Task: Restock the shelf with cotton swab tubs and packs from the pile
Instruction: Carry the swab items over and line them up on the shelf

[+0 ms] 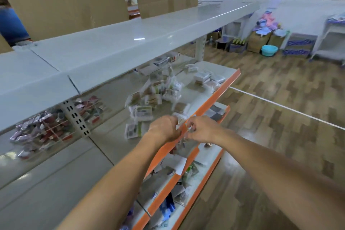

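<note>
Mid-placement: left hand (165,127) and right hand (200,129) pinching a blurred pack (182,118) at frame centre, over the shelf (214,97) edge; next, setting it beside the pile (149,99).

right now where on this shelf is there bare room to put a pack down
Bare shelf shows between the pile and the flat packs at the far end, and near the left hand toward the back panel. The middle is crowded with the pile. Both hands, right hand, meet at the orange edge.
</note>
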Tool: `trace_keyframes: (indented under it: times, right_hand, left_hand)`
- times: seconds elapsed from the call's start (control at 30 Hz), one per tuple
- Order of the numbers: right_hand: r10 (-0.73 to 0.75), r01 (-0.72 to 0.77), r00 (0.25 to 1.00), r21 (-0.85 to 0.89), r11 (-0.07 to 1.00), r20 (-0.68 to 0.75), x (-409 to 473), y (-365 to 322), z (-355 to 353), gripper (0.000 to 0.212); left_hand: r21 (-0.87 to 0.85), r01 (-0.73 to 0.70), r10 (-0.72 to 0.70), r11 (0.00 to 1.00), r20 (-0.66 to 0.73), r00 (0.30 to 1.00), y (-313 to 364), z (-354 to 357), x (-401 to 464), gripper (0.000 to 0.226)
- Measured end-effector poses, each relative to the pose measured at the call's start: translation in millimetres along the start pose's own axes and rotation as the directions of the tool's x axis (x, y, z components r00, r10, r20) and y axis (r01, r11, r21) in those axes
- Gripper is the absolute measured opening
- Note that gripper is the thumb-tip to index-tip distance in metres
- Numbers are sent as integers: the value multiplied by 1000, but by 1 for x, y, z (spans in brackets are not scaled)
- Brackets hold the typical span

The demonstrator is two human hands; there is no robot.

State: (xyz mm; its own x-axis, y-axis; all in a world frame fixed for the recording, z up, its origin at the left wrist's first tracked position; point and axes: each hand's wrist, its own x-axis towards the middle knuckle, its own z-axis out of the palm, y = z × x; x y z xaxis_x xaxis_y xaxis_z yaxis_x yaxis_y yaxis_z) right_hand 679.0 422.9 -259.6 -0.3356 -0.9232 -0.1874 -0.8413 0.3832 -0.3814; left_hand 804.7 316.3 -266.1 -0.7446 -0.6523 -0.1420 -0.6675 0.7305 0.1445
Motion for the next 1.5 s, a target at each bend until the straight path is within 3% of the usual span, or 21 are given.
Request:
trace_keyframes:
  times: [0.23, 0.47, 0.6, 0.7, 0.83, 1.0, 1.1, 1.23, 1.33, 1.4, 1.5]
  right_hand:
    - [47, -47, 999, 47, 998, 6, 65, 39, -18, 45]
    - [37, -37, 999, 113, 993, 7, 110, 73, -22, 44]
    - [-7, 3, 1000, 158, 987, 26, 139, 85, -24, 41]
    - [-73, 68, 997, 141, 988, 34, 165, 97, -25, 41]
    - [-160, 152, 985, 98, 983, 72, 205, 117, -35, 45]
    - [-203, 200, 974, 32, 979, 106, 251, 140, -56, 45]
    - [-245, 234, 957, 88, 968, 152, 270, 153, -64, 44]
    - [-316, 303, 938, 102, 947, 143, 293, 163, -75, 45]
    - [-365, 356, 928, 114, 928, 75, 308, 160, -85, 42]
    - [-407, 402, 913, 108, 909, 35, 318, 152, -91, 42]
    - [-469, 465, 883, 105, 879, 8, 337, 136, -100, 47]
  left_hand:
    - [-63, -17, 15, 998, -34, 999, 4, -9, 72, 36]
    - [-60, 115, -120, 992, -88, 989, 1, 0, 115, 55]
    - [-171, 199, -217, 965, -96, 971, -5, 10, 132, 55]
    - [-234, 247, -287, 940, -153, 946, -4, 13, 147, 51]
    - [-271, 309, -371, 911, -218, 903, 1, 11, 175, 63]
    - [-216, 395, -446, 893, -302, 842, 10, 6, 215, 46]
    - [-244, 482, -537, 841, -274, 798, 20, 12, 230, 50]
    - [-303, 572, -635, 762, -174, 753, 31, 28, 235, 75]
    - [-311, 578, -652, 755, -259, 713, 35, 32, 234, 60]
    - [-334, 606, -687, 722, -242, 685, 35, 28, 233, 50]
    - [-318, 576, -653, 753, -257, 713, 27, 20, 232, 35]
